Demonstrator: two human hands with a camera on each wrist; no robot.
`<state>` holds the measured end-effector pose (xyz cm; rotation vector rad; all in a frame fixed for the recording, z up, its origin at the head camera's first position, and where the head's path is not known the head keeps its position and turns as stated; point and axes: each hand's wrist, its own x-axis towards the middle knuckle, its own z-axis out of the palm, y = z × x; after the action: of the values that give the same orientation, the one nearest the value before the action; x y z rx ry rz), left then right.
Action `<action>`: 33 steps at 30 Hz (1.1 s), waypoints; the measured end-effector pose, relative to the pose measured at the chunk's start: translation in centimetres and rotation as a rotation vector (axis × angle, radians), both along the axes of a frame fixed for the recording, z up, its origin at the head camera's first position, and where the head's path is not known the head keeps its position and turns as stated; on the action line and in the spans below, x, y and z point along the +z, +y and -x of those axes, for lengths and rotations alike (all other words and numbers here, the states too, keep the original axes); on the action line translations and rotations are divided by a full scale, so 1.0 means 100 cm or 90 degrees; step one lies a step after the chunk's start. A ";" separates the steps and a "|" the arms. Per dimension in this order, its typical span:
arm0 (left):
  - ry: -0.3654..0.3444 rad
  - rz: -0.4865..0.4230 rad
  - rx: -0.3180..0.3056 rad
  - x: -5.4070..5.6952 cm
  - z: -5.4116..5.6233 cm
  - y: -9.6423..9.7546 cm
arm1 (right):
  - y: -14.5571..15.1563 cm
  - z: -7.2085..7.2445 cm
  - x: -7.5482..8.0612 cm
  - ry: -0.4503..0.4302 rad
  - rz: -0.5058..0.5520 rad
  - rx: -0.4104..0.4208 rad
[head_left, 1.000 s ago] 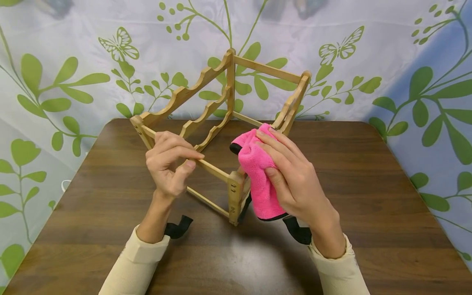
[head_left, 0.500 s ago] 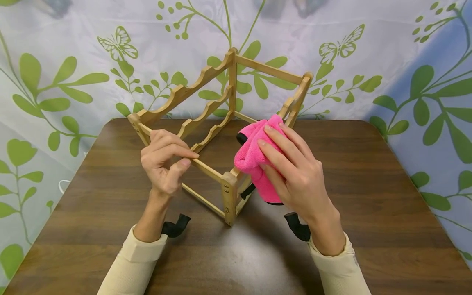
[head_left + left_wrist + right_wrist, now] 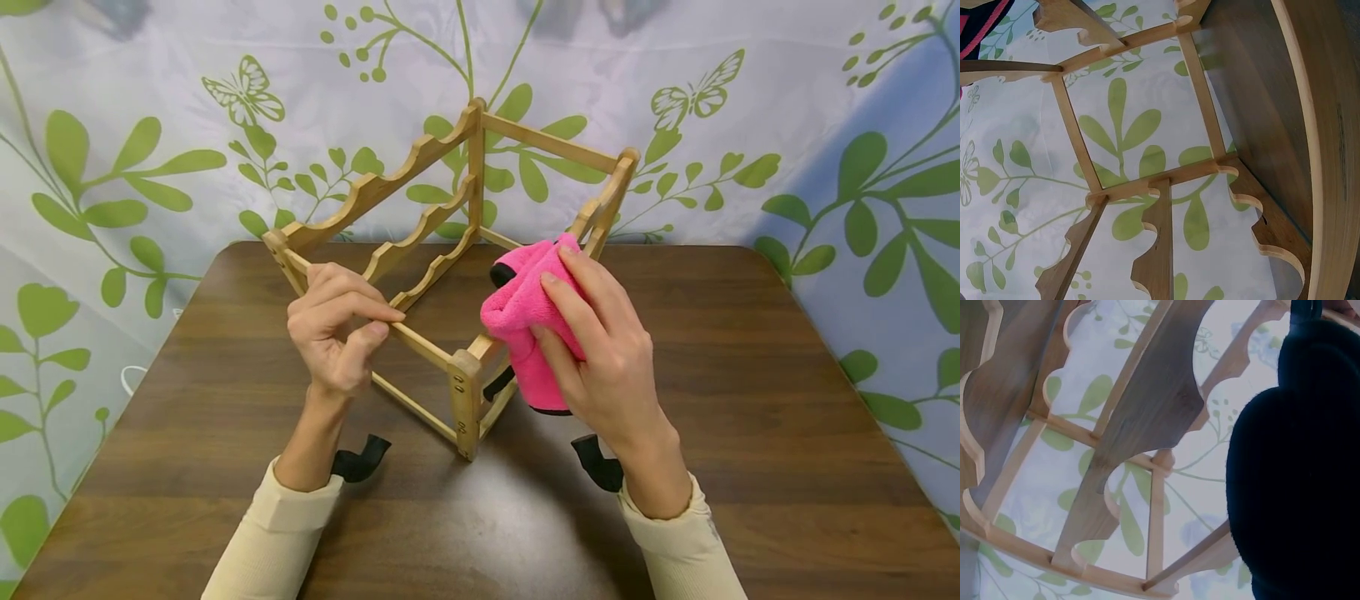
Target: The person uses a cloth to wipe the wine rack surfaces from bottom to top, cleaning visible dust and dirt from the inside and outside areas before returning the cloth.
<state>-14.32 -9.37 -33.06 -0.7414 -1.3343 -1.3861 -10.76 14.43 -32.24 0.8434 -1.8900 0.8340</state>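
A light wooden rack [image 3: 465,400] with scalloped slats stands on the brown table [image 3: 720,383], one corner post toward me. My left hand [image 3: 333,333] pinches its top front rail between thumb and fingers. My right hand [image 3: 607,367] grips a folded pink cleaning cloth [image 3: 525,308] with black edging, laid over the rack's right upper slat. The cloth covers part of that slat. In the left wrist view, several wavy slats [image 3: 1159,250] run toward the far frame. The right wrist view has a dark, fuzzy-edged shape [image 3: 1304,475] across its right side.
Behind the table hangs a pale backdrop [image 3: 315,75] printed with green leaves and butterflies. Black curved mounts sit by the left wrist [image 3: 362,458] and the right wrist [image 3: 597,463]. A thin white loop [image 3: 129,380] shows at the table's left edge.
My right hand and the cloth have moved up and away along the right slat. The rack's near corner has swung slightly left, and my left hand with it.
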 end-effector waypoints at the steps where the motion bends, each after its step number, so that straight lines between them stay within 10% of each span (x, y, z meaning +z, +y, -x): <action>1: 0.000 0.000 0.000 0.000 0.000 0.000 | 0.000 0.001 -0.001 0.004 0.004 -0.004; 33: 0.023 -0.076 -0.050 0.011 0.001 -0.008 | 0.015 0.013 -0.012 0.007 0.012 -0.056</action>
<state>-14.41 -10.13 -31.92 -0.7422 -1.1949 -1.4941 -12.07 15.97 -33.47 0.7467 -1.8932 0.7903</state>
